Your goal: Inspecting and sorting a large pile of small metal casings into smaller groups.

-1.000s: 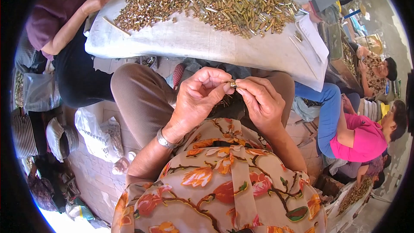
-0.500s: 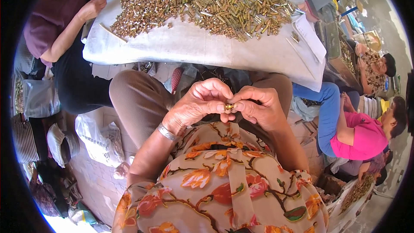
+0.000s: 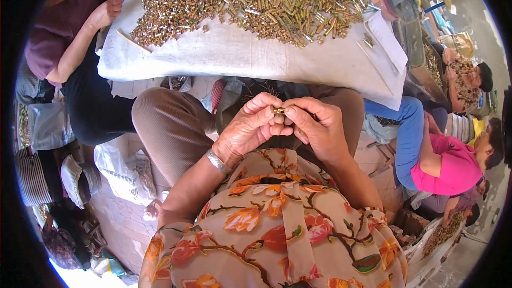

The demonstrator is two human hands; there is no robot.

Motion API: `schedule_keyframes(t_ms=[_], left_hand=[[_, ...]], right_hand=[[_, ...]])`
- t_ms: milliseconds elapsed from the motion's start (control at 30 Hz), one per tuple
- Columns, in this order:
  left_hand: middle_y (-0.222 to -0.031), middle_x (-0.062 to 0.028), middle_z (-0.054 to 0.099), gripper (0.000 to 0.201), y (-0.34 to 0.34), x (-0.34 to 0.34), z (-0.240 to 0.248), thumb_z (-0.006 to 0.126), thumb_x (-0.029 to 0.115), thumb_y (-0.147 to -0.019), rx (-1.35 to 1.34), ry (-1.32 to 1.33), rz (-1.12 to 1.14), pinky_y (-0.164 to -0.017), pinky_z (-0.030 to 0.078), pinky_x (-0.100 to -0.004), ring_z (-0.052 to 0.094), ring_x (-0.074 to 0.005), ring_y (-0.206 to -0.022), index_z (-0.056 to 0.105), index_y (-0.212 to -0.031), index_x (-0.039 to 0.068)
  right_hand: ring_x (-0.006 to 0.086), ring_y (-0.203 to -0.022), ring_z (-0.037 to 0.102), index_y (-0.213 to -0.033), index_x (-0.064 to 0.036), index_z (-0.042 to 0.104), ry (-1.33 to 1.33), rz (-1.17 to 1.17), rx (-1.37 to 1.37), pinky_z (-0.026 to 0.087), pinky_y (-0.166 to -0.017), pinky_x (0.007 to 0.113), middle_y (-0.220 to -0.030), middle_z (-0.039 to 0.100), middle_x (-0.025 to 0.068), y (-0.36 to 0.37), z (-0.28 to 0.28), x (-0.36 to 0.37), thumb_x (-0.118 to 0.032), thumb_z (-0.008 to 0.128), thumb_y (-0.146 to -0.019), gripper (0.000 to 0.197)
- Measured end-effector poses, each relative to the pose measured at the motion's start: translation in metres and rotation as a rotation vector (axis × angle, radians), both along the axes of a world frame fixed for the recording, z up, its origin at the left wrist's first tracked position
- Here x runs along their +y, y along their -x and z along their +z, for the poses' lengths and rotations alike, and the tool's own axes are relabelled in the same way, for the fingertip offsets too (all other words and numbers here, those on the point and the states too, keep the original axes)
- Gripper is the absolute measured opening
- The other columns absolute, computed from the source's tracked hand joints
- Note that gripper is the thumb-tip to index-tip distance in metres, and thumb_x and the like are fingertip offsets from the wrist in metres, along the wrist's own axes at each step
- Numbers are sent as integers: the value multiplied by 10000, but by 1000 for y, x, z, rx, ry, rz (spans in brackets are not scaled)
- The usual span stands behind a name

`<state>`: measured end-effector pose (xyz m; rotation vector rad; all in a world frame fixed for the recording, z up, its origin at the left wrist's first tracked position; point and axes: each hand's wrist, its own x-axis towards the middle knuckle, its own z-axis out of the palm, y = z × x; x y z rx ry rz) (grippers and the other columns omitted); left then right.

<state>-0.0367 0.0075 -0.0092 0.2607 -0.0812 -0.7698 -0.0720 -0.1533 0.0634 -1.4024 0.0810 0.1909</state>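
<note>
Now both hands [image 3: 282,125] pinch brass pc [image 3: 278,110].

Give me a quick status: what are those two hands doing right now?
Left hand and right hand together over the lap, pinching one small brass piece between fingertips. Brass pile on white cloth ahead. Nothing blocking.

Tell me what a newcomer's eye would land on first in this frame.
Probably the big heap of small brass-coloured metal pieces spread over the white cloth-covered table at the top. Next, at the centre, the left hand and right hand meet fingertip to fingertip, pinching one small brass piece above the lap.
</note>
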Motion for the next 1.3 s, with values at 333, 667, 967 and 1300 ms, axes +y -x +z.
schedule_keyframes(t_ms=[333,667,967,1300], left_hand=[[-875,-71,656,148,-2,4,-1,593,162,-914,-18,-59,-5,-828,561,-426,667,-170,-762,607,-1019,58],[-913,-94,670,169,1,12,22,621,131,-895,-135,-365,82,-793,576,-343,679,-183,-789,624,-1025,23],[-879,-101,679,164,6,13,31,643,96,-876,-249,-563,186,-725,558,-279,671,-161,-774,638,-1015,8],[-788,-80,652,293,2,18,37,686,84,-841,-174,-300,-64,-657,558,-262,664,-154,-685,534,-1086,33]], right_hand=[[45,-592,509,-936,37,664,215,170,13,399,-506,201,-690,601,2,-19,17,-15,-137,593,-917,188],[43,-599,509,-953,26,665,309,184,3,403,-509,199,-696,606,5,-18,13,-19,-131,591,-917,178],[21,-542,465,-968,21,659,136,122,44,341,-458,178,-699,584,1,-9,5,-13,-128,593,-920,171],[21,-506,430,-941,29,651,-72,203,179,307,-429,174,-709,595,28,-1,10,-15,-108,595,-909,152]])
